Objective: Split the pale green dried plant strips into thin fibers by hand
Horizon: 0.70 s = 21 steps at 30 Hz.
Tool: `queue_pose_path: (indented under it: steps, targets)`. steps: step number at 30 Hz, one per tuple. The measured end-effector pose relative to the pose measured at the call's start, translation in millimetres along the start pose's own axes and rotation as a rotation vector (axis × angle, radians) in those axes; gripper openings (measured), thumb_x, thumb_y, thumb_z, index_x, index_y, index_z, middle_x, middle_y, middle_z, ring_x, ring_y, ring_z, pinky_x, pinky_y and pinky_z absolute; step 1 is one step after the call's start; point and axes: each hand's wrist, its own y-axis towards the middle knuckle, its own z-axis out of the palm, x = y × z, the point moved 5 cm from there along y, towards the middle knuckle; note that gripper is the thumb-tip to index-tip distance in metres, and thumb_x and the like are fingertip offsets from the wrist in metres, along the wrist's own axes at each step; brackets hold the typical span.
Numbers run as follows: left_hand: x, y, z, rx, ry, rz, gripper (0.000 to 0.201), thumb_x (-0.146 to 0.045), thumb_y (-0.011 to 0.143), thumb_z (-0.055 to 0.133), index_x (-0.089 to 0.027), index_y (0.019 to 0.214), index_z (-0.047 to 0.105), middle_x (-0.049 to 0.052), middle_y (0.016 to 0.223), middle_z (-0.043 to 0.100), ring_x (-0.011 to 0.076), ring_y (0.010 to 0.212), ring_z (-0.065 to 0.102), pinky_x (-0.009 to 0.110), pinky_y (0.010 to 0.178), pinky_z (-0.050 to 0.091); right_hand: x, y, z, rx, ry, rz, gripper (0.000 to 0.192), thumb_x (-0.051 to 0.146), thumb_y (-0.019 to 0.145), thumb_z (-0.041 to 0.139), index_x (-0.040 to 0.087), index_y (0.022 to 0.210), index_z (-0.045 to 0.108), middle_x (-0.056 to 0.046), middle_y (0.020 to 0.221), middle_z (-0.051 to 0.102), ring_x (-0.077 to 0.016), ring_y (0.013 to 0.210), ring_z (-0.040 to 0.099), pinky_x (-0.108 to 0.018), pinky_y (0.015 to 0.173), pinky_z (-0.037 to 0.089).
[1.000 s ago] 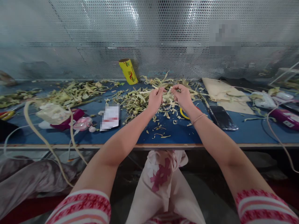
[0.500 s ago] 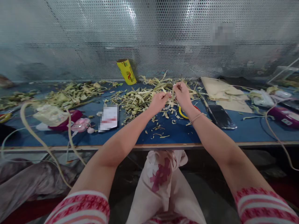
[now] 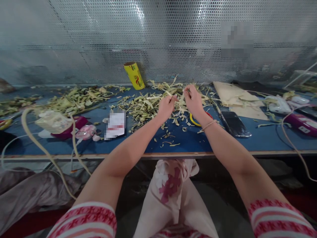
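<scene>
Hands closer together than before, left hand (image 3: 166, 106) and right hand (image 3: 193, 100) both pinching one pale strip (image 3: 178, 98).

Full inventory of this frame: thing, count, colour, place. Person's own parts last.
pale strip: one, pale green, pinched between both hands
scrap pile: one, pale green, table centre, under the hands
second scrap pile: one, pale green, table left
yellow roll: one, yellow, leaning on the mesh wall
phone: one, black, right of the hands
yellow ring: one, yellow, partly hidden beneath right wrist
paper sheets: several, beige, back right
blurred card: one, white, left of centre
pink gadget: one, pink, left
table: one, blue
mesh wall: one, silver, behind
left hand: shut on strip
right hand: shut on strip
</scene>
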Motion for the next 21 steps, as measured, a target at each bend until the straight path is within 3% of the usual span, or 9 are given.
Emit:
queue_pose_path:
  steps: [7,10,15,21]
  targets:
    - [6.0,4.9,-10.0,-0.118,-0.008,-0.006,0.041,-0.048,0.094,0.040,-0.020,0.068,0.053,-0.004,0.039,0.043,0.0114,0.040,0.043,0.027,0.051,0.036,2.2,1.0,-0.4,-0.015,0.064,0.030,0.026,0.048,0.093,0.044,0.023,0.086,0.049,0.006,0.053,0.029,-0.0116,0.046,0.033,-0.029,0.056,0.033]
    - [4.1,5.9,-5.6,-0.045,-0.006,0.059,0.045,-0.055,0.093,0.039,-0.021,0.067,0.052,-0.005,0.040,0.039,0.0114,0.040,0.040,0.027,0.049,0.032,-3.5,3.9,-0.9,-0.035,0.097,0.072,0.023,0.045,0.092,0.047,0.023,0.084,0.048,0.006,0.054,0.029,-0.0109,0.046,0.031,-0.029,0.054,0.031]
    - [-11.0,-1.2,8.3,0.187,0.085,0.180,0.054,-0.063,0.087,0.041,-0.021,0.055,0.039,-0.003,0.045,0.035,0.0110,0.045,0.038,0.028,0.050,0.030,-18.6,10.9,-7.2,-0.134,0.133,0.133,0.021,0.040,0.090,0.052,0.022,0.081,0.047,0.003,0.062,0.039,-0.0108,0.052,0.035,-0.028,0.055,0.031]
    - [-22.6,-5.9,10.0,0.217,0.100,0.214,0.052,-0.063,0.086,0.043,-0.019,0.058,0.043,-0.004,0.045,0.036,0.0103,0.045,0.038,0.026,0.051,0.029,-29.2,13.0,-7.2,-0.185,0.157,0.147,0.024,0.043,0.089,0.053,0.021,0.079,0.050,0.002,0.067,0.043,-0.0113,0.057,0.038,-0.027,0.056,0.033]
